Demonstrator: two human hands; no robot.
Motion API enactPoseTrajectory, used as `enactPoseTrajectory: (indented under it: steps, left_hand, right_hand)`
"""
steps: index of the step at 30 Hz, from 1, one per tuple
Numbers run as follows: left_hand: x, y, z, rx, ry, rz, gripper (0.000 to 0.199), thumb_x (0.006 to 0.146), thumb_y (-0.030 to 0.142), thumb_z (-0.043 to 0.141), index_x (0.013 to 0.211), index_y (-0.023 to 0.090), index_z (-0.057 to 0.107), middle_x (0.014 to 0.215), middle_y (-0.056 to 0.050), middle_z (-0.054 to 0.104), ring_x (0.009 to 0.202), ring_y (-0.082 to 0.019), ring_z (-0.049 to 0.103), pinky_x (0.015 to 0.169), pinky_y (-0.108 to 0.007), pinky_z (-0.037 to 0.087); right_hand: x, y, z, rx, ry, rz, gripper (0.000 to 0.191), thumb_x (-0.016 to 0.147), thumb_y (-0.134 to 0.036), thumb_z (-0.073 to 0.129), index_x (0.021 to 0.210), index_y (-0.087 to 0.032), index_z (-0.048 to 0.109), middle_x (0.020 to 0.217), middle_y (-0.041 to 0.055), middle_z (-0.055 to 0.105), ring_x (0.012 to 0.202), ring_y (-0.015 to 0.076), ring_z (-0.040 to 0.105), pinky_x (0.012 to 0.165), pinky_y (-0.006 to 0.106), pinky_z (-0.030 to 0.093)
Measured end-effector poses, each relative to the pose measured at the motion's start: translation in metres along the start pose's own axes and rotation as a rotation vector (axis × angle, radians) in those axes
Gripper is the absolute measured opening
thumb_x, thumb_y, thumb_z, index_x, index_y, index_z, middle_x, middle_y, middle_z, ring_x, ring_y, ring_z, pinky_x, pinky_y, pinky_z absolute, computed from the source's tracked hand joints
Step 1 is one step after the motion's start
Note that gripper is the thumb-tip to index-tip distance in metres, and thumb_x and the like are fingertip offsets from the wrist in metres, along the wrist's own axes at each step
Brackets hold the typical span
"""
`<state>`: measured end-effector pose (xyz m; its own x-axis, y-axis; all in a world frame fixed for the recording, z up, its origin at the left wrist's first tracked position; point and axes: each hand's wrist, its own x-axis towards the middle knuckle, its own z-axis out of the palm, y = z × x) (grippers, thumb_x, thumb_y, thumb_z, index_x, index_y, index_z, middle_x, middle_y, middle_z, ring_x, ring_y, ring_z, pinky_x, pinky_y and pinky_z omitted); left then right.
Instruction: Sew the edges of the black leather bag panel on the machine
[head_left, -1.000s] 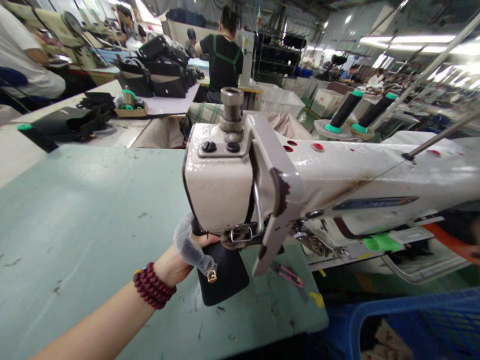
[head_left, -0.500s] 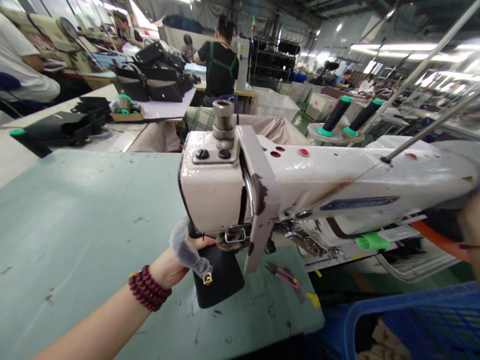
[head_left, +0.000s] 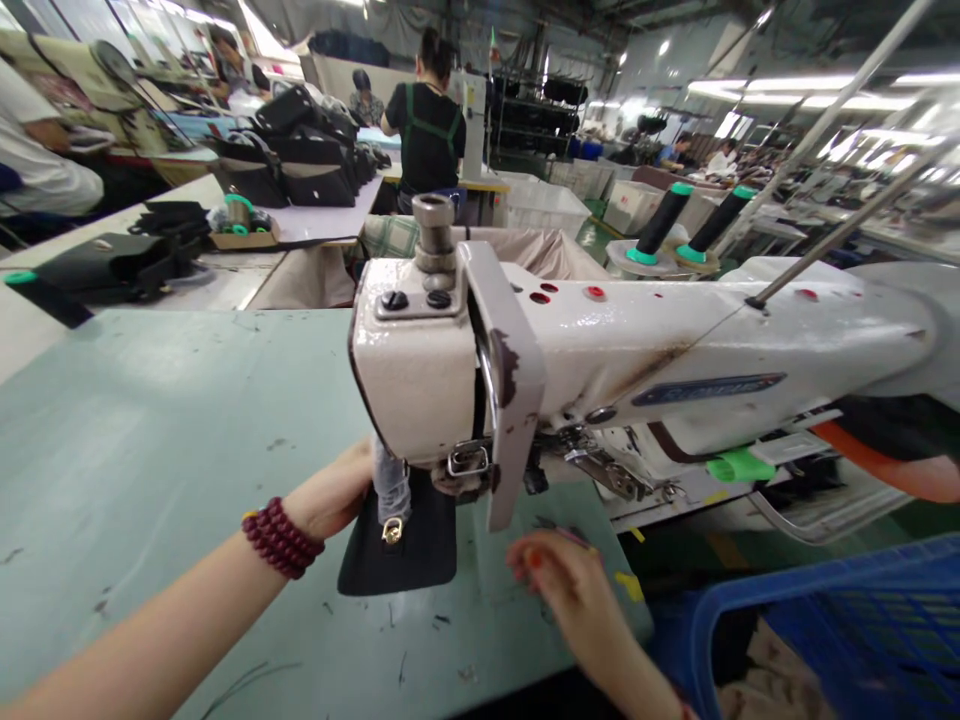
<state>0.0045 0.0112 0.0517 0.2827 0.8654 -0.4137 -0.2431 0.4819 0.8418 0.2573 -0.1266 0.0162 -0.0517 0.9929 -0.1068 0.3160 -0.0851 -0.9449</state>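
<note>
A black bag piece with a gold buckle lies under the head of a white sewing machine. Translucent film is wrapped around the strap above the buckle. My left hand, with dark red beads at its wrist, grips the piece at its left edge; its fingertips are hidden behind the film and machine head. To the right, my right hand hovers over the tabletop, its fingers loosely bent and apart, slightly blurred. Thread snips with a pink handle lie just behind it, partly covered.
A blue plastic basket holding fabric stands at the lower right. Thread cones rise behind the machine arm. Black bags sit on a table at back left, beyond the green worktop. A person in black stands farther off.
My right hand has come in from the right edge to near the snips. My left hand has shifted the bag piece left and turned it slightly. The view has moved a little.
</note>
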Motion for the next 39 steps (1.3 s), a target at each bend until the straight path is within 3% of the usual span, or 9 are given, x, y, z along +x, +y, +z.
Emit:
enactPoseTrajectory:
  steps: [3, 6, 9, 13, 18, 23, 28, 33, 39]
  left_hand:
    - [-0.021, -0.022, -0.019, -0.057, 0.074, -0.062, 0.040, 0.076, 0.030, 0.071, 0.113, 0.018, 0.065, 0.103, -0.008, 0.074, 0.090, -0.022, 0.070, 0.077, -0.029, 0.058]
    - [-0.051, -0.052, -0.021, -0.237, 0.159, 0.004, 0.051, 0.079, 0.036, 0.067, 0.127, 0.027, 0.055, 0.115, -0.004, 0.070, 0.098, -0.021, 0.066, 0.077, -0.026, 0.057]
    - [-0.073, -0.085, -0.004, -0.366, 0.096, 0.097, 0.043, 0.077, 0.045, 0.065, 0.116, 0.027, 0.063, 0.110, -0.003, 0.070, 0.099, -0.023, 0.063, 0.084, -0.029, 0.055]
    - [-0.076, -0.108, 0.021, -0.277, 0.080, 0.017, 0.041, 0.072, 0.055, 0.066, 0.085, 0.017, 0.071, 0.084, -0.009, 0.070, 0.086, -0.026, 0.062, 0.084, -0.038, 0.055]
    - [-0.069, -0.104, 0.023, 0.070, 0.275, -0.098, 0.040, 0.066, 0.055, 0.072, 0.063, 0.016, 0.063, 0.064, -0.004, 0.059, 0.066, -0.018, 0.054, 0.069, -0.031, 0.050]
    - [-0.074, -0.097, 0.023, 0.239, 0.285, -0.111, 0.052, 0.068, 0.059, 0.069, 0.045, 0.018, 0.046, 0.051, 0.001, 0.045, 0.055, -0.012, 0.041, 0.054, -0.025, 0.038]
    - [-0.078, -0.089, 0.035, 0.136, 0.364, -0.128, 0.041, 0.061, 0.053, 0.077, 0.069, 0.013, 0.071, 0.072, -0.007, 0.067, 0.067, -0.018, 0.057, 0.064, -0.027, 0.049]
    - [-0.082, -0.084, 0.036, 0.344, 0.456, -0.195, 0.052, 0.060, 0.063, 0.073, 0.070, 0.012, 0.072, 0.067, -0.005, 0.064, 0.065, -0.017, 0.053, 0.064, -0.027, 0.049]
    - [-0.084, -0.082, 0.038, 0.410, 0.363, -0.156, 0.056, 0.066, 0.064, 0.067, 0.087, 0.012, 0.074, 0.087, -0.010, 0.071, 0.082, -0.024, 0.061, 0.079, -0.032, 0.051]
  right_hand:
    - [0.010, 0.004, 0.064, 0.345, -0.137, 0.166, 0.050, 0.090, -0.059, 0.045, 0.099, -0.012, 0.063, 0.089, 0.0113, 0.067, 0.076, 0.0159, 0.063, 0.055, 0.021, 0.047]
    - [0.021, -0.010, 0.087, 0.472, -0.132, 0.242, 0.049, 0.085, -0.059, 0.051, 0.080, -0.011, 0.057, 0.070, 0.0082, 0.064, 0.058, 0.0112, 0.058, 0.044, 0.015, 0.039]
    - [0.025, -0.021, 0.093, 0.494, -0.100, 0.317, 0.041, 0.082, -0.052, 0.055, 0.072, -0.012, 0.052, 0.062, 0.0056, 0.062, 0.046, 0.0074, 0.051, 0.040, 0.014, 0.034]
    - [0.018, -0.024, 0.096, 0.438, -0.057, 0.292, 0.036, 0.083, -0.047, 0.053, 0.075, -0.012, 0.054, 0.062, 0.0040, 0.061, 0.047, 0.0073, 0.051, 0.041, 0.014, 0.035]
    - [0.013, -0.027, 0.097, 0.292, 0.000, 0.243, 0.026, 0.085, -0.035, 0.050, 0.072, -0.012, 0.055, 0.063, 0.0033, 0.061, 0.052, 0.0086, 0.055, 0.045, 0.015, 0.039]
    - [0.009, -0.024, 0.092, 0.250, -0.015, 0.183, 0.023, 0.087, -0.031, 0.051, 0.073, -0.014, 0.056, 0.062, 0.0016, 0.060, 0.054, 0.0087, 0.055, 0.047, 0.015, 0.040]
    - [0.005, -0.011, 0.092, 0.290, -0.046, 0.167, 0.033, 0.092, -0.043, 0.050, 0.077, -0.014, 0.054, 0.069, 0.0029, 0.061, 0.058, 0.0092, 0.056, 0.049, 0.016, 0.041]
    - [0.006, -0.010, 0.092, 0.346, -0.043, 0.150, 0.041, 0.092, -0.049, 0.048, 0.072, -0.013, 0.052, 0.063, 0.0018, 0.057, 0.053, 0.0079, 0.052, 0.048, 0.016, 0.039]
    - [0.008, -0.014, 0.084, 0.439, -0.069, 0.183, 0.041, 0.090, -0.050, 0.051, 0.070, -0.014, 0.049, 0.058, -0.0010, 0.051, 0.048, 0.0059, 0.046, 0.047, 0.016, 0.037]
